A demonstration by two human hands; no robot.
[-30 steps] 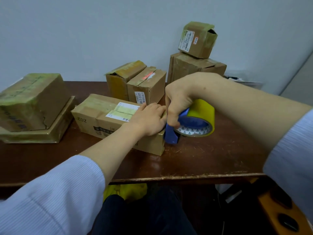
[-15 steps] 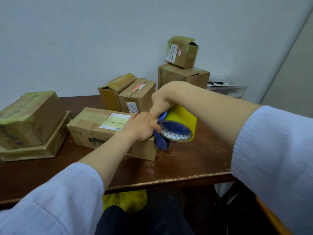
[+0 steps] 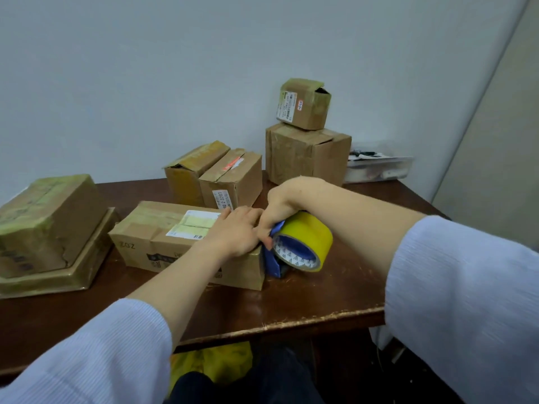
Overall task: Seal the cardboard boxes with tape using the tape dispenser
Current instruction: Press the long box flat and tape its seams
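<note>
The dark wooden desk shows a chipped near edge, and both arms reach over it; a little way in from that edge lies a long cardboard box, a white label on its top; the left hand rests flat on the right end of that top, its fingers straight and pressing down, holding nothing; just right of it, the right hand comes down from above, its fingers curled tight round the blue tape dispenser; the dispenser sits against the box's right end, low on the desk, and carries a roll of yellow tape; the two hands touch at the box's top right corner.

Off to the left, a bulky taped box sits on a flat, shallow one; behind the long box, two medium boxes stand side by side, touching; farther back and to the right, a larger box stands by the wall with a small labelled box tilted on top; right of that stack lies a clear plastic container, its contents too blurred to make out.
</note>
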